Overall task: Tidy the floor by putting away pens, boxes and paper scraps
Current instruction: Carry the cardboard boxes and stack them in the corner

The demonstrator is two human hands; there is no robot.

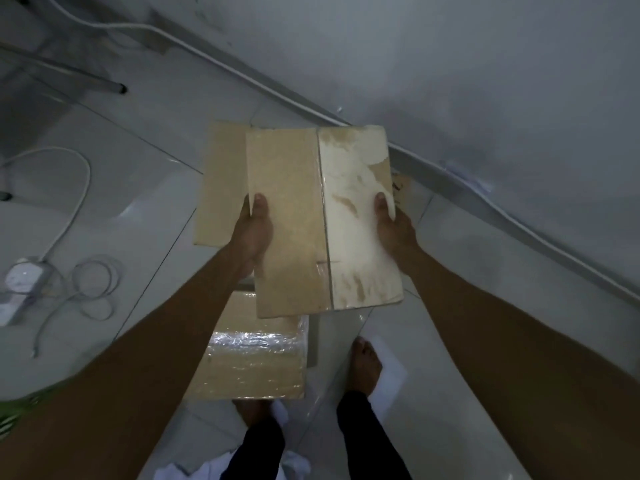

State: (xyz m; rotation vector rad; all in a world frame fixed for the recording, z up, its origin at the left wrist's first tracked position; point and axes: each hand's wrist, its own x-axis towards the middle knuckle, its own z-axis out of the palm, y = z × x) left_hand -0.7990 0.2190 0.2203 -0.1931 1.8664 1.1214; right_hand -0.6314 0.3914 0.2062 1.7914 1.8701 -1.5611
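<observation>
At centre frame, the left hand [252, 233] and right hand [393, 226] each clasp a side of a flat cardboard box [322, 220], long axis running top to bottom, its taped top scuffed white, above another plastic-wrapped box [256, 362].

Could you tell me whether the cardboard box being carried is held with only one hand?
No, both hands grip the cardboard box: the left hand on its left side and the right hand on its right.

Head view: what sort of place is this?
Probably an indoor room at home: pale tiled floor, white cable along the wall base, a power strip, and cardboard box held over bare feet.
</observation>
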